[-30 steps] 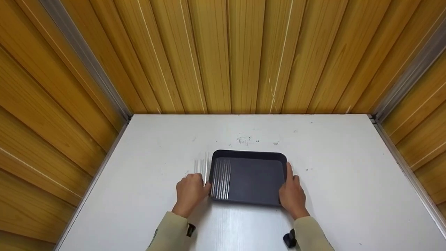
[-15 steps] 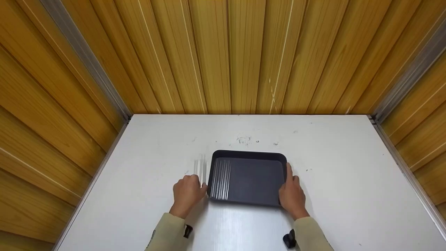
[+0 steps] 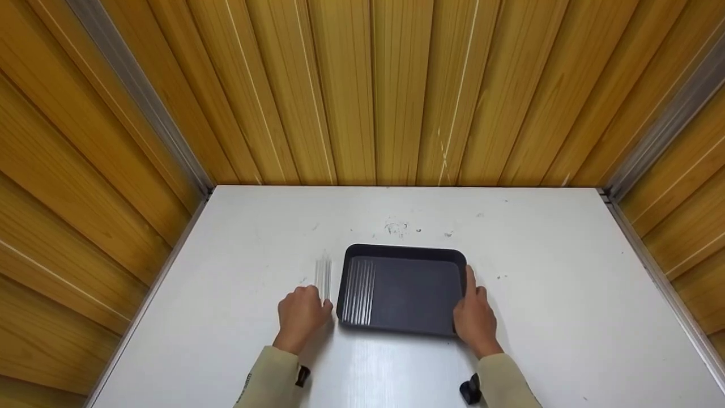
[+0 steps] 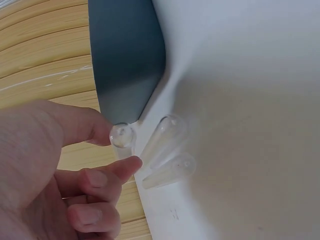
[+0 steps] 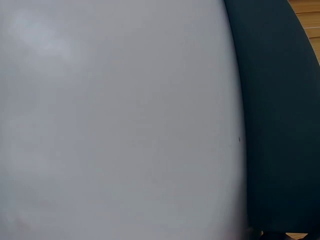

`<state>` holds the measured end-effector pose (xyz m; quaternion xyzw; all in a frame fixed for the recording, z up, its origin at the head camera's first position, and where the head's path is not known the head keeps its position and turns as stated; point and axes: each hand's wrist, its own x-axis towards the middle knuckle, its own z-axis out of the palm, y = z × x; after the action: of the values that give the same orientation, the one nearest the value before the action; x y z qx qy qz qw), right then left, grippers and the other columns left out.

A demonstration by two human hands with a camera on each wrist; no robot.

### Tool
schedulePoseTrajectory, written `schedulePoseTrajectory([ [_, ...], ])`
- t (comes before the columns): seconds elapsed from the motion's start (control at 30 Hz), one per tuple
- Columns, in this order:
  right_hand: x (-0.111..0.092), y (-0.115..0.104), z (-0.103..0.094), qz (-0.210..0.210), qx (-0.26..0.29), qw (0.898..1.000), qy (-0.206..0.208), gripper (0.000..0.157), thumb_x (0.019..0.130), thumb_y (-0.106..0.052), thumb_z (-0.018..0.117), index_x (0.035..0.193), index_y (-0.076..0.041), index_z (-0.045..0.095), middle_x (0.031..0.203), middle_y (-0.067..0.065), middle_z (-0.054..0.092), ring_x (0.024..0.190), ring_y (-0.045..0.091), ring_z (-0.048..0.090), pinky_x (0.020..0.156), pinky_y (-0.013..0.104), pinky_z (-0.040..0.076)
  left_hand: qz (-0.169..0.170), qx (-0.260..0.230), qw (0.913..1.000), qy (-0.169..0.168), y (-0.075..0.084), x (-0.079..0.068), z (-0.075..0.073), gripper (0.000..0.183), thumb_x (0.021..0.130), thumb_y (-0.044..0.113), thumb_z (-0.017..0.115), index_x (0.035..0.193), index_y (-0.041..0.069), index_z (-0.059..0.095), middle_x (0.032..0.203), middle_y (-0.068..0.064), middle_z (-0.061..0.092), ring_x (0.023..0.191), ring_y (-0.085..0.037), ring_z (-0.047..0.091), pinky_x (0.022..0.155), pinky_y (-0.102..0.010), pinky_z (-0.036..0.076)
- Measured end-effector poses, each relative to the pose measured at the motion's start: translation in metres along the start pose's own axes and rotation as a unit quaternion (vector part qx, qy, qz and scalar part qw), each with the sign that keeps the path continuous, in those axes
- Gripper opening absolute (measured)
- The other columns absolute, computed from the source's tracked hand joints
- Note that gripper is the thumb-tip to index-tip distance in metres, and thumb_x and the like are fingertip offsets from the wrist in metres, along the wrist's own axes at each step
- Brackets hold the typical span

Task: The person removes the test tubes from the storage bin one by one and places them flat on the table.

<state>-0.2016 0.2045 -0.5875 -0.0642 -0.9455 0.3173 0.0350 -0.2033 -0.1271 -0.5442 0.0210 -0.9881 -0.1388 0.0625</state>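
Observation:
A dark rectangular baking tray (image 3: 419, 294) lies on the white table, with several clear tubes (image 3: 358, 292) side by side along its left inside. Just left of the tray, my left hand (image 3: 303, 317) is low over the table beside more clear tubes (image 3: 323, 277). In the left wrist view, thumb and index finger pinch one round-ended clear test tube (image 4: 122, 136). Two others, a nearer tube (image 4: 161, 142) and a second tube (image 4: 172, 171), lie fanned on the table. My right hand (image 3: 476, 320) holds the tray's right rim, its index finger along the outer side.
The white table (image 3: 198, 340) meets a wood-patterned back wall (image 3: 396, 102) and similar side walls. Metal strips (image 3: 141, 96) run along the corners. The right wrist view shows mostly tabletop and the tray's dark outer wall (image 5: 282, 125).
My left hand has moved a little left, away from the tray, carrying the tube over to those lying on the table. The right hand and the tray have stayed in place.

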Motion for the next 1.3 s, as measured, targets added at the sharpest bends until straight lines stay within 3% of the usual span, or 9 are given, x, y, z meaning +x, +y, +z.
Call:
schedulePoseTrajectory([
  [0.27,-0.0015,-0.0008,-0.001,-0.008,-0.003,1.0,0.003,0.069,0.094,-0.002,0.04,0.154,-0.012,0.008,0.116,0.028,0.046,0.066,0.024,0.051,0.052,0.033,0.036,0.01,0.004,0.9998,0.019,-0.0045,0.0009,0.0059,0.04,0.079,0.026,0.073,0.052,0.014,0.047,0.052,-0.001,0.049,0.048,-0.014,0.037,0.043,-0.032,0.03],
  [0.43,-0.002,-0.0011,-0.0015,-0.01,-0.004,1.0,0.004,0.069,0.094,-0.001,0.04,0.154,-0.011,0.008,0.116,0.029,0.046,0.067,0.025,0.052,0.052,0.033,0.036,0.006,0.012,0.9998,0.012,-0.0067,0.0014,0.0069,0.039,0.079,0.028,0.073,0.053,0.013,0.048,0.052,0.001,0.046,0.048,-0.013,0.035,0.043,-0.031,0.028],
  [0.73,-0.002,-0.0011,-0.0017,-0.01,-0.003,1.0,0.006,0.07,0.093,-0.001,0.041,0.154,-0.011,0.009,0.116,0.029,0.046,0.066,0.024,0.051,0.053,0.034,0.036,0.003,0.015,0.9999,0.006,-0.0076,0.0014,0.0072,0.031,0.078,0.03,0.076,0.062,0.008,0.061,0.058,-0.005,0.058,0.049,-0.014,0.04,0.044,-0.034,0.035],
  [1.3,-0.0007,0.0007,-0.0008,-0.008,-0.003,1.0,0.0,0.069,0.094,-0.003,0.038,0.155,-0.011,0.007,0.112,0.027,0.045,0.067,0.023,0.05,0.053,0.032,0.035,0.01,0.01,0.9999,0.01,-0.003,0.0004,0.0022,0.037,0.079,0.028,0.076,0.056,0.013,0.052,0.053,0.0,0.049,0.048,-0.014,0.039,0.044,-0.033,0.032],
])
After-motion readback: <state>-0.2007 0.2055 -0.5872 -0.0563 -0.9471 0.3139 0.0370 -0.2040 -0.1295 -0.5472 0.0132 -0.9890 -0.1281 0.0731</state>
